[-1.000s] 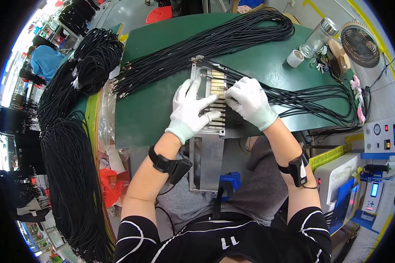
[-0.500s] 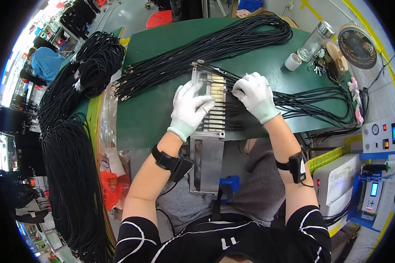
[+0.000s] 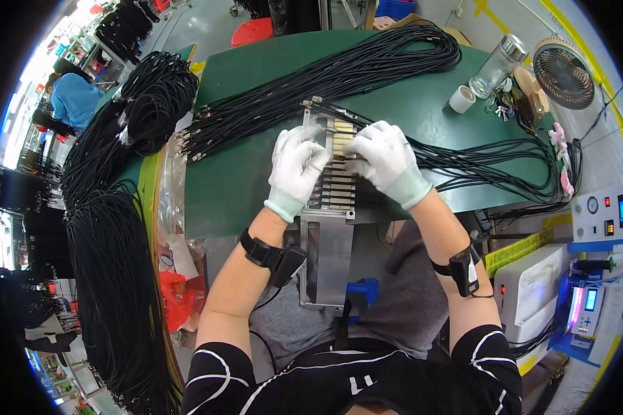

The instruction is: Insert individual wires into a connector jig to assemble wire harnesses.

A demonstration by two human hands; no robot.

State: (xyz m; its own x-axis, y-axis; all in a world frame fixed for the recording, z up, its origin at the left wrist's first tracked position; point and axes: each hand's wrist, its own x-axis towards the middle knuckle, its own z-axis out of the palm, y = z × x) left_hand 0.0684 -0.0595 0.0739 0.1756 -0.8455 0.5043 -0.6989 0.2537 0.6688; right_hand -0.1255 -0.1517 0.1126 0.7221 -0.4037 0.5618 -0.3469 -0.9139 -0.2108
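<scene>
A metal fixture point(image 3: 329, 256) with a row of pale slots point(image 3: 343, 138) lies across the table edge in front of me. Black cable ends point(image 3: 338, 187) fill its nearer slots, side by side. At the left side of the row is my left hand point(image 3: 294, 169), in a white glove, its fingers curled and thumb and fingertips drawn together; what they hold is hidden. My right hand point(image 3: 387, 158), also gloved, reaches over the right side of the slots. Its fingertips are pinched on a black cable point(image 3: 340, 158), partly covered by the glove.
A long bundle of black cables point(image 3: 311, 79) stretches over the green table point(image 3: 235, 187); looped cables point(image 3: 512, 162) lie at right. Hanging cables point(image 3: 114, 277) crowd the left side. A glass bottle point(image 3: 497, 66), tape roll point(image 3: 462, 99) and small fan point(image 3: 563, 72) stand at the far right.
My right hand has moved left, from beside the fixture to over its slots. My left thumb has drawn in toward the fingers, and that hand has shifted slightly left.
</scene>
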